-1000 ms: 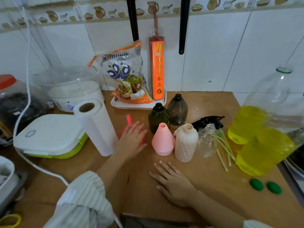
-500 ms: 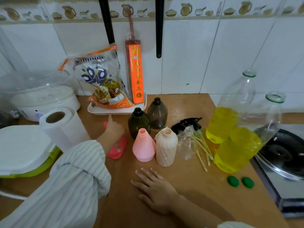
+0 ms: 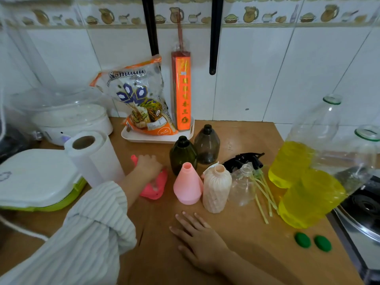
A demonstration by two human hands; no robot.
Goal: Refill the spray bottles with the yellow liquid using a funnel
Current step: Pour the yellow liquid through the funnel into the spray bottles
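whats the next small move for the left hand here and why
Probably lift the pink funnel and set its spout into an open bottle, likely the pink bottle beside it. The left hand grips the funnel, which lies on the counter; the bottles stand uncapped and no liquid is poured. The right hand rests flat, free to steady it.

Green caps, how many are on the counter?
2: one cap and another cap side by side near the counter's front right, before the yellow jugs. None seem hidden.
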